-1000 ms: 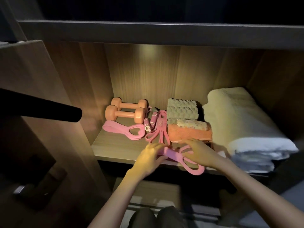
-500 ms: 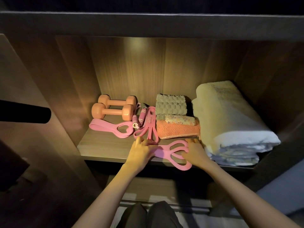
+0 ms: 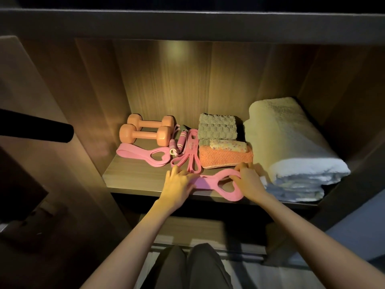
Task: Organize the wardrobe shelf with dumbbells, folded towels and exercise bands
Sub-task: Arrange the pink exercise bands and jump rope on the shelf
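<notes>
A pink figure-eight exercise band (image 3: pixel 216 182) lies along the front edge of the wooden shelf (image 3: pixel 133 174). My left hand (image 3: pixel 179 182) presses on its left end and my right hand (image 3: pixel 249 180) grips its right loop. Two orange dumbbells (image 3: pixel 143 134) lie side by side at the back left. In front of them rests a second pink figure-eight band (image 3: pixel 143 154). A darker pink loop band (image 3: pixel 190 155) and a pink skipping rope (image 3: pixel 179 138) lie in the middle. Small folded towels, grey-green (image 3: pixel 217 127), speckled (image 3: pixel 228 145) and orange (image 3: pixel 225 157), sit beside a big folded white towel (image 3: pixel 291 147).
The wardrobe side walls close in on the left (image 3: pixel 91 113) and right (image 3: pixel 341 101), and an upper shelf board (image 3: pixel 187 24) overhangs. A black rod (image 3: pixel 37 130) juts in from the left. My knees (image 3: pixel 191 265) show below.
The band has been slid further back onto the shelf and laid flatter. My right hand has moved to the loop by the orange towel; the left hand stays on the left end.
</notes>
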Tool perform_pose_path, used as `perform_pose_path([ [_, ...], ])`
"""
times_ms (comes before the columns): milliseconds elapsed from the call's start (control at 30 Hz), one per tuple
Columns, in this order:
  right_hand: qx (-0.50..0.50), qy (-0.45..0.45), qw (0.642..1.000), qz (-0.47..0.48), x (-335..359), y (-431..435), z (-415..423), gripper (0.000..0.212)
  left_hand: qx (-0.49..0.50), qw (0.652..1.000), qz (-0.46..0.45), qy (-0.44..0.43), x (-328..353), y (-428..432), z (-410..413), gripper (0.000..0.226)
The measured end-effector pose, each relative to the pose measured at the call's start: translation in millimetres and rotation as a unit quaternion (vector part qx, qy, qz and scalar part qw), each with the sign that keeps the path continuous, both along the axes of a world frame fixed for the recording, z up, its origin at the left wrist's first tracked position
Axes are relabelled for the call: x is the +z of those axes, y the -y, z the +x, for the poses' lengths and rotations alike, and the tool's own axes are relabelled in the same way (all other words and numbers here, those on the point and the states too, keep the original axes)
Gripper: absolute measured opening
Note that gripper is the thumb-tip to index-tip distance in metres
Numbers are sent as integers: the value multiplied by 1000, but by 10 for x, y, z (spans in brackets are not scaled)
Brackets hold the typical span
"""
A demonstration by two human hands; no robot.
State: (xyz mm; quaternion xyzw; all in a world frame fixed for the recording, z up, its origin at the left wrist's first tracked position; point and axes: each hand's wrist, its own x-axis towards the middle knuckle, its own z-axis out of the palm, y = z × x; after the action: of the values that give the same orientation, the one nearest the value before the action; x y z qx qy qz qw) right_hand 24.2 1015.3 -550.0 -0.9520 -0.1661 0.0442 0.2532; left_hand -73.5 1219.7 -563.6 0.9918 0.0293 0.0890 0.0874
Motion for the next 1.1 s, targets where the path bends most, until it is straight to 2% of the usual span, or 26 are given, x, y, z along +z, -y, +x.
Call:
perform_pose_path([
  [100, 53, -1, 998, 41, 163, -1, -99, 14, 23, 999, -45, 3, 48, 18, -98, 40],
  [200, 101, 3, 991, 83, 437, 6, -232, 16, 25, 987, -151, 47, 223, 40, -208, 44],
  [333, 191, 26, 974, 115, 865, -26, -443, 18, -32, 943, -323, 78, 633, 177, -356, 60],
  [400, 221, 64, 965, 121, 1026, -67, -565, 14, -39, 929, -364, 60, 789, 254, -437, 59],
  [533, 251, 73, 956, 132, 1218, -138, -763, 12, -36, 928, -367, 45, 942, 322, -618, 31],
  [700, 259, 16, 950, 175, 1289, -174, -933, 33, -6, 932, -358, 57, 987, 302, -888, 4],
  [833, 273, -78, 936, 211, 1218, -118, -1006, 39, 30, 927, -367, 76, 930, 268, -1107, 14],
  [967, 213, -179, 913, 298, 1041, -69, -1072, 36, 37, 900, -429, 69, 884, 148, -1316, 16],
  [1100, 235, -119, 914, 309, 1040, -164, -1214, 28, 15, 914, -405, 28, 901, 84, -1413, 24],
])
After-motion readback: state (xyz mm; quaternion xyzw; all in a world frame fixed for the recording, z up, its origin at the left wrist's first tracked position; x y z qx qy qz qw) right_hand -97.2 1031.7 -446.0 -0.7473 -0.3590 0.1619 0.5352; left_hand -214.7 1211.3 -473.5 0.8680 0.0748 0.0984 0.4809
